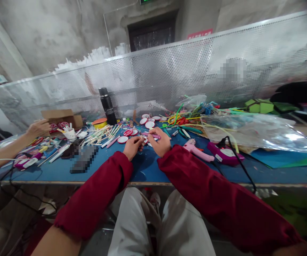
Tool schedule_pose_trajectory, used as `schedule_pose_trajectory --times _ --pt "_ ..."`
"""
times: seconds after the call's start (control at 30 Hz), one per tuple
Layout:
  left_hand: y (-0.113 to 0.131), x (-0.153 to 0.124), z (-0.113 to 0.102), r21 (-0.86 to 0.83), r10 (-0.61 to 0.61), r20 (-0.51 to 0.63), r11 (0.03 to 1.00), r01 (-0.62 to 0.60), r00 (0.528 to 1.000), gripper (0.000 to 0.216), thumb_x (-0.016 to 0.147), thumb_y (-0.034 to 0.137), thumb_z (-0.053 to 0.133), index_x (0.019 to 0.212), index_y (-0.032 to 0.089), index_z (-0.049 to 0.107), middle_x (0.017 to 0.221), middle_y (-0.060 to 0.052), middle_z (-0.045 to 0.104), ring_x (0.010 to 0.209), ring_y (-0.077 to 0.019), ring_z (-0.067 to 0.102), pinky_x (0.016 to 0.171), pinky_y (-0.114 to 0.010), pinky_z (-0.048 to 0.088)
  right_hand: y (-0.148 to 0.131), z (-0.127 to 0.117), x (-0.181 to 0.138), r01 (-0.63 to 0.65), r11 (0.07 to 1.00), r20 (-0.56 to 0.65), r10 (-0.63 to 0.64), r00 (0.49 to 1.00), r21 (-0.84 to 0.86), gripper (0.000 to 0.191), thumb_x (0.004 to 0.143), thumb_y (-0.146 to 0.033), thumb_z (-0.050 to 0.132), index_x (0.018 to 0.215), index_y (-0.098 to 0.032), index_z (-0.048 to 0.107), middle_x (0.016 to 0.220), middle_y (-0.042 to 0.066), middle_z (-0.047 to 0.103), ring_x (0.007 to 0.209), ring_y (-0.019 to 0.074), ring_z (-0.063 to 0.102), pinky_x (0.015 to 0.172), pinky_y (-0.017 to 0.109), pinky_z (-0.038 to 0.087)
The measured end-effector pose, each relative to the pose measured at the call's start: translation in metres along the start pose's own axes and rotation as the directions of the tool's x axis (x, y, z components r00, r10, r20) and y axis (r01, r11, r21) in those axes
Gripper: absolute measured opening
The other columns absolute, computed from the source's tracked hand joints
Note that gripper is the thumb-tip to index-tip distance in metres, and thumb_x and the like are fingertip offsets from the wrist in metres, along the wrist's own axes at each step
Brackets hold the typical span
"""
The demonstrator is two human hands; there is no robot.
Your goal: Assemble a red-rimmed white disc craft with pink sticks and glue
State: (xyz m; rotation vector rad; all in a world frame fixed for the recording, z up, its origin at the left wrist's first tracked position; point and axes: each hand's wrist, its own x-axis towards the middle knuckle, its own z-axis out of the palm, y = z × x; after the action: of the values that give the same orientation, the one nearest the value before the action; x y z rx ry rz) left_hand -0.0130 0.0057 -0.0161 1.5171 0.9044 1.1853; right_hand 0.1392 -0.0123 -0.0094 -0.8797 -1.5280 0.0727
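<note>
My left hand (133,147) is over the blue table, fingertips pinched together on something too small to make out. Close beside it, my right hand (161,143) grips a slim pink-purple pen-like stick (155,136), its tip pointing toward the left fingers. Round white discs with red rims (123,139) lie just left of and behind my hands, one of them showing a red printed face (128,132). Nearest on the right of my right hand is a pink glue gun (200,153) lying on its side.
A purple box (225,153) with a black cable stands right of the glue gun. Coloured pipe cleaners and clear plastic (257,129) cover the back right. Leftward are a dark phone-like slab (84,160), sticks, a black bottle (107,106) and another person's hand (38,128).
</note>
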Motion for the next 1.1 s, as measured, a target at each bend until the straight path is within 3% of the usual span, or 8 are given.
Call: schedule_pose_trajectory --times 0.37,1.1 --pt "-0.0008 -0.0006 0.0002 0.011 -0.005 -0.018 1.0 0.005 1.0 0.03 0.074 0.044 0.069 0.082 0.015 0.064 0.066 0.001 0.058 0.052 -0.0085 0.049 0.046 -0.021 0.04 -0.0027 -0.0024 0.0011 -0.042 0.999 0.006 0.042 0.999 -0.027 0.008 0.084 -0.028 0.054 0.08 -0.023 0.057 0.073 0.0 0.062 0.068 0.0161 0.058 0.067 0.029 0.043" --pt "-0.0027 0.0011 -0.0001 0.022 0.009 -0.013 1.0 -0.009 1.0 0.031 0.074 0.044 0.068 0.075 0.015 0.061 0.065 0.001 0.058 0.051 -0.008 0.049 0.046 -0.02 0.04 -0.0027 -0.0014 0.0017 0.0 1.0 0.048 0.0 0.999 0.001 0.008 0.084 -0.026 0.054 0.077 -0.022 0.057 0.073 0.0 0.06 0.069 0.0157 0.056 0.066 0.028 0.042"
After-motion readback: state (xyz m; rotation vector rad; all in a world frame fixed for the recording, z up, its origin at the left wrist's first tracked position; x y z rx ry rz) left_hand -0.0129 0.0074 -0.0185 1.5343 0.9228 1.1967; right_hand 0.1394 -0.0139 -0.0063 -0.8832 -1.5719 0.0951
